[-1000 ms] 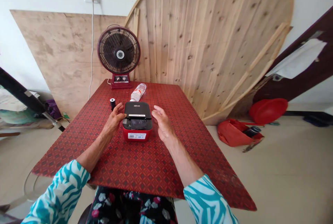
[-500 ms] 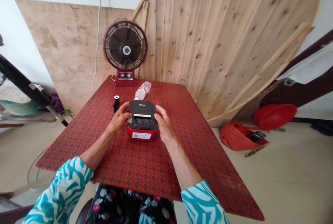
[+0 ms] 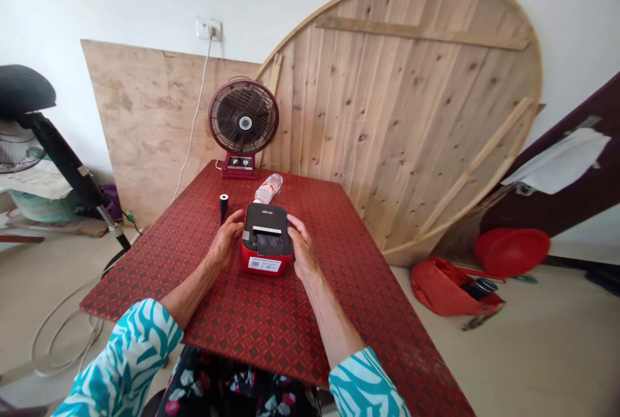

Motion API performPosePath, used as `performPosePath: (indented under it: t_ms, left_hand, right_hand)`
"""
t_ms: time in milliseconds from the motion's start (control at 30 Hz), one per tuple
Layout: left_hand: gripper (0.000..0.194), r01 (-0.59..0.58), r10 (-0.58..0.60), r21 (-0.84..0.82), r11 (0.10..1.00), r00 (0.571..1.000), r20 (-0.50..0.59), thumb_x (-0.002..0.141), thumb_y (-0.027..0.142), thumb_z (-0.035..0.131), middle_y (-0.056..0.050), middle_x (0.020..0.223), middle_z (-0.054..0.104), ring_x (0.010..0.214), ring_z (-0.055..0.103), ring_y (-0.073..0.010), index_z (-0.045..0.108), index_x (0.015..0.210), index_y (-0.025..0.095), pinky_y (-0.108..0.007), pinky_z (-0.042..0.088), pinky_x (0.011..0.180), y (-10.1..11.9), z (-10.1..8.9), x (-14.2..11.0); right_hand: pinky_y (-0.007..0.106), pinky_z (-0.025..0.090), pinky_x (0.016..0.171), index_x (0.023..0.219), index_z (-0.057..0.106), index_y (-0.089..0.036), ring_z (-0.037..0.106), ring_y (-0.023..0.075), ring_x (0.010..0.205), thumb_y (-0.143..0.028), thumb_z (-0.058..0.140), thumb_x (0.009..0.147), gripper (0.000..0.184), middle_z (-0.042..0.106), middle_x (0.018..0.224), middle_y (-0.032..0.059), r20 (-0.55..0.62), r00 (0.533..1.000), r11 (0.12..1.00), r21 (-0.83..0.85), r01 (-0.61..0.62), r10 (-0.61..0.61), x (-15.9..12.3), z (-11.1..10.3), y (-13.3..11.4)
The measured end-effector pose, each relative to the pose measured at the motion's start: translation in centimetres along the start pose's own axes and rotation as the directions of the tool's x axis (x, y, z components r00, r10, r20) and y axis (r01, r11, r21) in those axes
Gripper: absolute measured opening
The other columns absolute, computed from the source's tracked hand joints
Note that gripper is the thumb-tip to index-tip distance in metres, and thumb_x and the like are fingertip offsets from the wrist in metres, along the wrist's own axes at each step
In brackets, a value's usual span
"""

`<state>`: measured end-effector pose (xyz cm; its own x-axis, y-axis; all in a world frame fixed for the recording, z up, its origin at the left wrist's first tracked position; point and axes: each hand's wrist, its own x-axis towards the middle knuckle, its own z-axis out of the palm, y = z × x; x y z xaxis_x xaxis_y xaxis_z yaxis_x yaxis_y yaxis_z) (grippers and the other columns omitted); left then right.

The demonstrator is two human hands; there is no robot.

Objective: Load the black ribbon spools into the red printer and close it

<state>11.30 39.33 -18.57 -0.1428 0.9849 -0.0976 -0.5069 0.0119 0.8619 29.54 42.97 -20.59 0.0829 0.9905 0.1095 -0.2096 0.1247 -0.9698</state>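
- Toward the far half of a red diamond-patterned tabletop (image 3: 155, 262), a compact black-and-red box printer (image 3: 267, 220) is seated well in from every edge, its black lid uppermost.
- Latest change: the right hand (image 3: 301, 248) has been brought in from a gap beside the printer and is now set against its right side.
- The left hand (image 3: 225, 241) has been kept at the printer's left side, so the printer is now flanked by both hands.
- Left fingers (image 3: 236, 224) and right fingers (image 3: 294, 226) are laid against the sides, slightly curved, not clenched; whether the printer is gripped cannot be told.
- Just beyond the left hand, a small black cylindrical roll (image 3: 223, 204) is stood upright; a clear plastic bottle (image 3: 268, 188) is lying just past the printer's far side.
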Motion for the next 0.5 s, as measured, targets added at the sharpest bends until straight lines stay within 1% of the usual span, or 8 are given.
performPosePath:
  t_ms: [67, 167, 233, 300, 400, 500]
  left_hand:
    - [0.067, 0.005, -0.005, 0.010, 1.000, 1.000, -0.011, 0.061, 0.026, 0.068, -0.007, 0.125, 0.067, 0.099, 0.066, -0.0192, 0.056, 0.127, 0.018, -0.027, 0.051, 0.081, 0.0, -0.3, 0.1]
    - [0.069, 0.013, -0.014, 0.033, 0.999, 0.999, 0.030, 0.058, 0.021, 0.069, -0.008, 0.139, 0.059, 0.113, 0.062, -0.0227, 0.058, 0.126, 0.020, -0.028, 0.051, 0.086, -0.2, -1.0, 0.3]
    - [0.070, 0.023, -0.026, 0.054, 0.998, 0.998, 0.056, 0.058, 0.021, 0.070, -0.009, 0.145, 0.054, 0.124, 0.057, -0.0259, 0.059, 0.127, 0.021, -0.029, 0.050, 0.089, -0.3, -1.4, 0.3]
    - [0.072, 0.018, -0.023, 0.076, 0.997, 0.997, 0.069, 0.059, 0.022, 0.071, -0.009, 0.147, 0.052, 0.130, 0.052, -0.0280, 0.058, 0.129, 0.021, -0.030, 0.049, 0.090, -0.3, -1.7, 0.4]
    - [0.075, 0.001, -0.009, 0.092, 0.996, 0.995, 0.095, 0.059, 0.024, 0.075, -0.009, 0.144, 0.055, 0.129, 0.052, -0.0294, 0.058, 0.132, 0.021, -0.031, 0.049, 0.090, -0.2, -1.8, 0.4]
    - [0.075, 0.017, -0.025, 0.071, 0.997, 0.994, 0.107, 0.056, 0.023, 0.077, -0.009, 0.139, 0.059, 0.121, 0.058, -0.0287, 0.060, 0.129, 0.020, -0.030, 0.050, 0.087, -0.1, -1.7, 0.4]
  right_hand:
    - [0.043, 0.040, 0.110, 0.116, 0.065, -0.019, 0.055, 0.0251, 0.123, -0.054, 0.066, 0.068, 0.059, 0.063, 0.130, 0.0091, -0.024, 1.000, 0.999, 0.035, -0.008, 0.008, -0.1, 0.0, 0.3]
    - [0.039, 0.049, 0.096, 0.117, 0.064, -0.022, 0.061, 0.0233, 0.112, -0.061, 0.064, 0.073, 0.059, 0.067, 0.122, 0.0075, -0.078, 0.997, 0.993, 0.122, 0.007, 0.003, -0.5, -0.1, 1.5]
    - [0.036, 0.051, 0.088, 0.118, 0.064, -0.022, 0.064, 0.0219, 0.104, -0.063, 0.064, 0.074, 0.061, 0.069, 0.116, 0.0069, -0.120, 0.993, 0.984, 0.175, 0.012, 0.009, -0.8, 0.1, 2.5]
    - [0.034, 0.050, 0.083, 0.117, 0.064, -0.021, 0.064, 0.0206, 0.097, -0.064, 0.064, 0.073, 0.061, 0.070, 0.110, 0.0065, -0.158, 0.987, 0.976, 0.217, 0.005, 0.029, -1.1, 0.3, 3.4]
    - [0.031, 0.049, 0.078, 0.113, 0.066, -0.020, 0.064, 0.0189, 0.091, -0.064, 0.066, 0.071, 0.060, 0.071, 0.106, 0.0053, -0.200, 0.977, 0.968, 0.250, -0.017, 0.069, -1.6, 0.8, 4.1]
    - [0.029, 0.048, 0.077, 0.110, 0.067, -0.020, 0.063, 0.0176, 0.089, -0.063, 0.067, 0.070, 0.058, 0.071, 0.105, 0.0036, -0.203, 0.973, 0.962, 0.267, -0.055, 0.112, -1.7, 1.0, 4.2]
